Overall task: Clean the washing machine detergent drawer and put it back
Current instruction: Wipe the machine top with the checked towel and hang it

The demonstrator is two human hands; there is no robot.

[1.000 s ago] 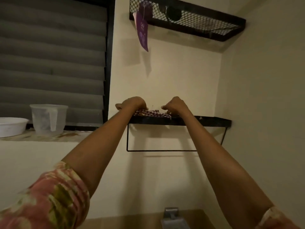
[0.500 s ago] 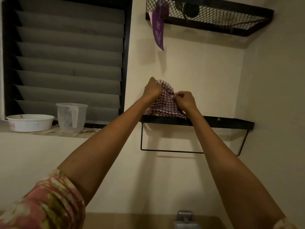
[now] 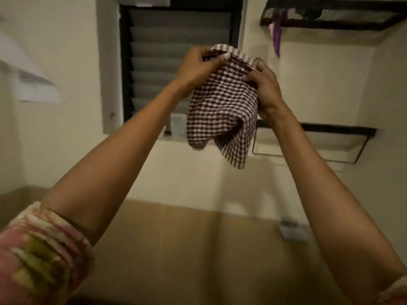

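Before the louvred window, over its lower right corner: both arms raised, a checked cloth held up in the air between two hands. Left hand pinches the striped top hem, thumb against fingers; right hand has fingers curled round the cloth's right edge, a little lower. Both grips closed on fabric, nothing else in them. Rest of the cloth hangs loose in soft folds, touching nothing. Held by its top edge, I'd judge, so it can drop open and be shaken out or refolded for wiping. Detergent drawer: not in view, nor the machine; cannot say where it sits. Reads as fetching the wiping cloth, the cleaning itself not yet begun. Edges to mind: right of the window, a black lower rack with a thin rail under it, just behind the right forearm; higher, right of the window's top, a mesh shelf with a purple tag dangling. At the window's foot, behind the cloth, something pale, too blurred to name. Widest room: below the window, between the forearms, down toward a brown surface; a small grey object sits there, below and right of the window. Bringing the cloth straight down and in toward the body looks the easy path; a swing rightward risks the rack's corner.
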